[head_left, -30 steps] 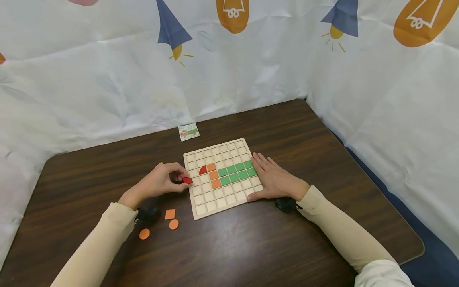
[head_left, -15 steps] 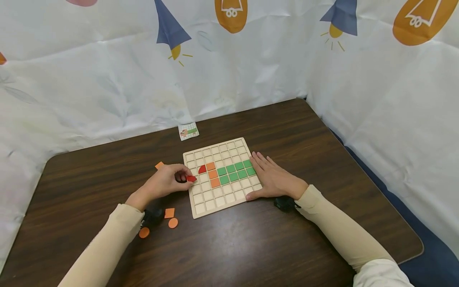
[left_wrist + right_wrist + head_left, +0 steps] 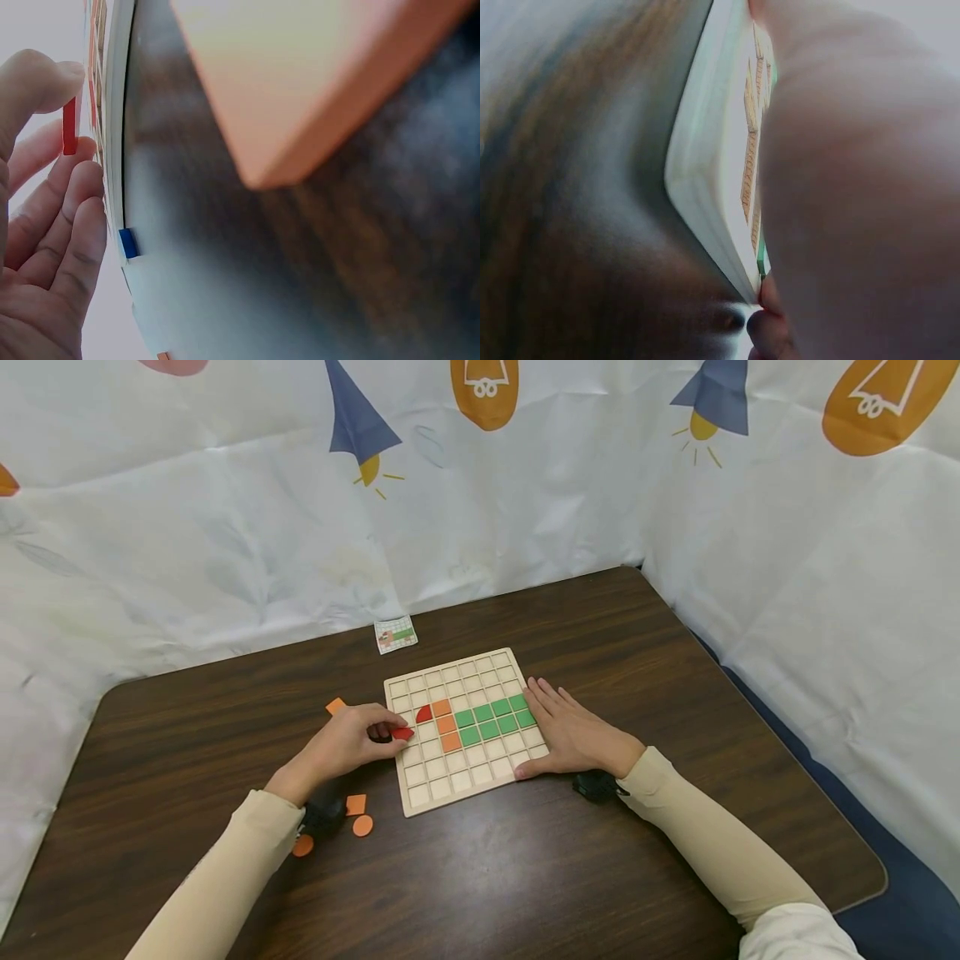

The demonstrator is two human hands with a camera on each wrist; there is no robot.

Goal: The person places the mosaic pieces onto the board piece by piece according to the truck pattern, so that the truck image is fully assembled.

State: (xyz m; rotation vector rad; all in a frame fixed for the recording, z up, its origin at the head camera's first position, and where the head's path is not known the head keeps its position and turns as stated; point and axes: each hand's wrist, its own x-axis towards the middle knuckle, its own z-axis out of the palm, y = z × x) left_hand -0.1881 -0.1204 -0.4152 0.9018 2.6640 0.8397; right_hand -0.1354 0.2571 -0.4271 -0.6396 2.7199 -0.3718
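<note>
My left hand (image 3: pixel 343 745) pinches a small red tile (image 3: pixel 402 733) between thumb and fingers, over the left edge of the wooden grid board (image 3: pixel 461 781). In the left wrist view this red tile (image 3: pixel 70 127) shows edge-on. Another red tile (image 3: pixel 424 714), with a curved side, lies in a cell beside a column of orange square tiles (image 3: pixel 446 724). Two rows of green square tiles (image 3: pixel 487 729) run from there to the board's right side. With fingers extended, my right hand (image 3: pixel 577 737) rests along the board's right edge; in the right wrist view it covers much of the board (image 3: pixel 697 180).
Loose orange pieces lie left of the board: a square (image 3: pixel 356 805), two discs (image 3: pixel 362 825) (image 3: pixel 303 846), and a partly hidden piece (image 3: pixel 334 705). A small picture card (image 3: pixel 396 635) lies near the table's back edge. A blue piece (image 3: pixel 129 243) shows in the left wrist view.
My left hand has moved slightly right, carrying the red tile from beside the board's left edge to over its left cells. An orange piece behind that hand has become more visible. The right hand stays put.
</note>
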